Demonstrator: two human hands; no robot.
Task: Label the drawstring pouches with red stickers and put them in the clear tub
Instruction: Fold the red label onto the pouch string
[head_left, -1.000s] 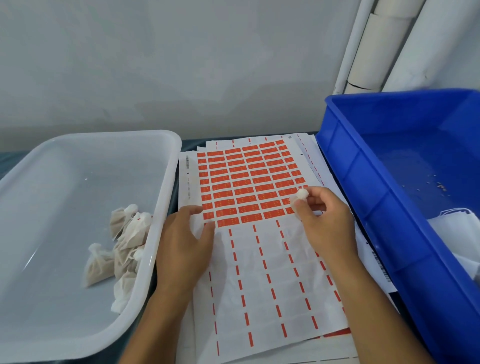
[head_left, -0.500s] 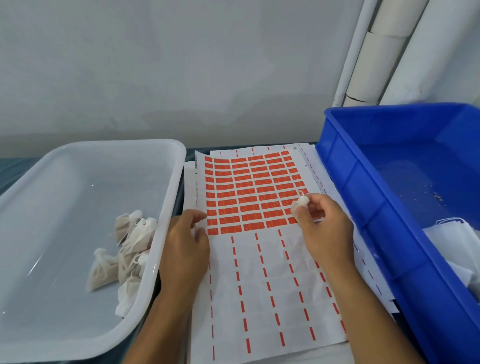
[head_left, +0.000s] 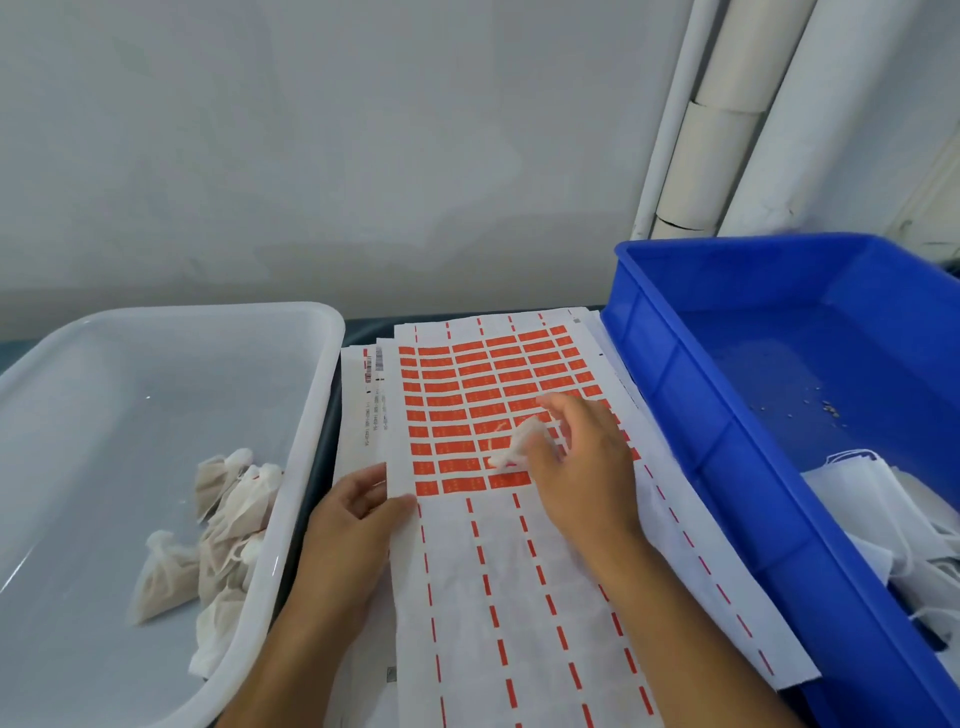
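Print on the red rectangular stickers (head_left: 470, 400) too small to read; same for the barcode and text strip (head_left: 370, 387) on the underlying white sheet. Small white fabric pouch (head_left: 511, 449) blurred, part of it behind the right hand (head_left: 582, 467); sticker rows beneath that hand hidden. Left hand (head_left: 358, 525) covers the near-left edge of the white sticker backing sheet (head_left: 519, 597); its fingertips lie under the paper's edge. Translucent plastic tub (head_left: 322, 364) cut off at left and bottom edges. Blue plastic crate (head_left: 675, 395) cut off at right and bottom. White fabric pile (head_left: 883, 509) in the crate partly out of frame, items indistinguishable. Both forearms run off the bottom edge.
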